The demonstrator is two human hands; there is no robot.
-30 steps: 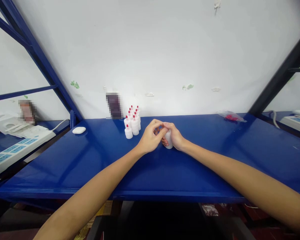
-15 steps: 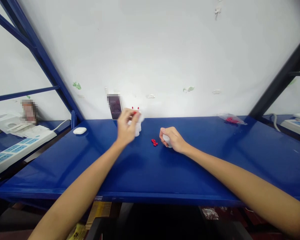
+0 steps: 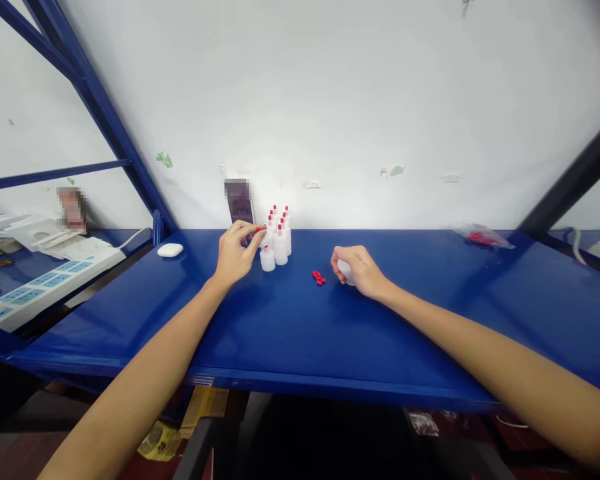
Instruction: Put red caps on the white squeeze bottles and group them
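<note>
My left hand [image 3: 236, 255] is closed in a pinch, with a small red cap [image 3: 261, 228] between thumb and fingertips. It is just left of a cluster of white squeeze bottles [image 3: 280, 248] with red-capped tips, standing upright. The front left bottle [image 3: 267, 260] is right under its fingertips, its tip partly hidden. My right hand [image 3: 359, 270] is wrapped round another white bottle [image 3: 346, 271], mostly covered by the fingers; its top is hidden. Several loose red caps [image 3: 319, 277] lie on the blue table between the bottle cluster and my right hand.
A phone [image 3: 240, 203] leans on the wall behind my left hand. On the blue table [image 3: 280, 333] lie a white case [image 3: 171, 250] at left and a clear bag of red pieces [image 3: 481, 237] at far right. A power strip [image 3: 55, 287] is beyond the left edge.
My left hand has drawn left from in front of the bottle cluster, leaving the bottles in view. My right hand keeps its hold on its bottle. The whole view has shifted slightly.
</note>
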